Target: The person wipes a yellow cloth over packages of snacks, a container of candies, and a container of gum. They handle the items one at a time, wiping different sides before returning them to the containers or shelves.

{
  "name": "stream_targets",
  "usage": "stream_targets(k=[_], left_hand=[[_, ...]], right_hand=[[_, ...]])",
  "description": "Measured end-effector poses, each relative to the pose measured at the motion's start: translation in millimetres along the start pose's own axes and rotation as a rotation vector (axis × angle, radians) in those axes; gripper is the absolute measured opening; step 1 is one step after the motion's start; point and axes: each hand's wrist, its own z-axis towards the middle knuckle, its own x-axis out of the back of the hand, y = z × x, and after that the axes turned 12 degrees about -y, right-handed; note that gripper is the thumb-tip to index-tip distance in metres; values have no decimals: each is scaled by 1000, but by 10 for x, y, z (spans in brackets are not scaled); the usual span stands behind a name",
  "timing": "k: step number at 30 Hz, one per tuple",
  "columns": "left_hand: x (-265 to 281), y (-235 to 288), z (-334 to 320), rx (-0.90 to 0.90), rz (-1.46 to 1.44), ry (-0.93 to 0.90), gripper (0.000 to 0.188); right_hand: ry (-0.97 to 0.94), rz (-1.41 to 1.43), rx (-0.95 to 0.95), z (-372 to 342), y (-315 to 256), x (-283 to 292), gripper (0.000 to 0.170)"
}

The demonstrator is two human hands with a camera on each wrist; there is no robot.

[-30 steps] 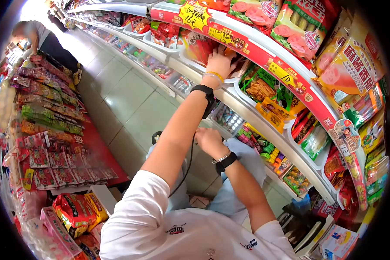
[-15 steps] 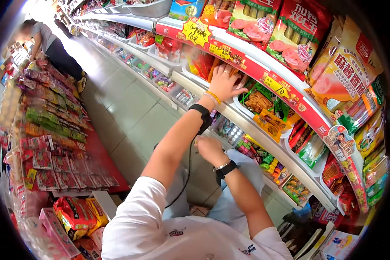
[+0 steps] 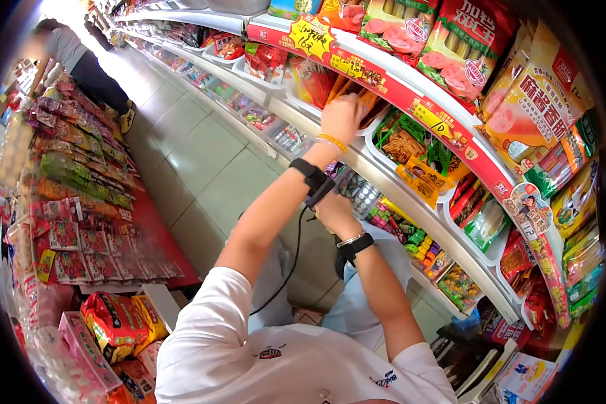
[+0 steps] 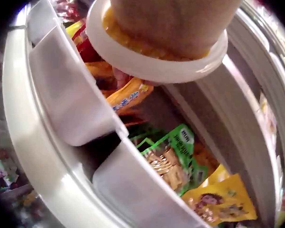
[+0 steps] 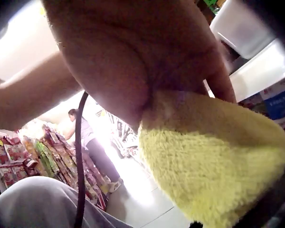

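Note:
In the head view my left hand (image 3: 341, 121) reaches into a white shelf tray and grips orange snack packets (image 3: 369, 101). The left wrist view shows a fingertip against an orange packet (image 4: 129, 96) with blue lettering; the wrist and its white bracelet (image 4: 156, 69) hide most of that hand. Low in front of the knees is my right hand (image 3: 335, 214). The right wrist view shows it holding a fluffy yellow cloth (image 5: 213, 152), which hangs below the palm.
Beside that tray, another tray holds green snack bags (image 3: 404, 141) and yellow packets (image 3: 424, 178). A red price strip (image 3: 411, 111) runs above. A snack rack (image 3: 81, 195) stands left across the tiled aisle (image 3: 205, 161). Another person (image 3: 81, 60) bends at the far left. A black cable (image 3: 296, 249) hangs between my arms.
My left hand has shifted within the tray, its fingers going from spread to curled at the orange packets. The right hand has moved slightly right and up, closer to the left wrist.

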Motion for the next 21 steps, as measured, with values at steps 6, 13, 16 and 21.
stream_targets(k=[6,13,16,21], left_hand=[[577,-262,-430,237,-432,192,19],[996,-307,-1050,641,-1397,133,18],[908,-525,-1208,634,-1495,128,19],[820,-639,-1427,655,-1559,132,17]], right_hand=[[260,541,-30,144,165,271,24],[365,1762,43,148,240,612,35],[261,1674,80,112,268,616,33],[282,1074,181,111,31,687,23]])
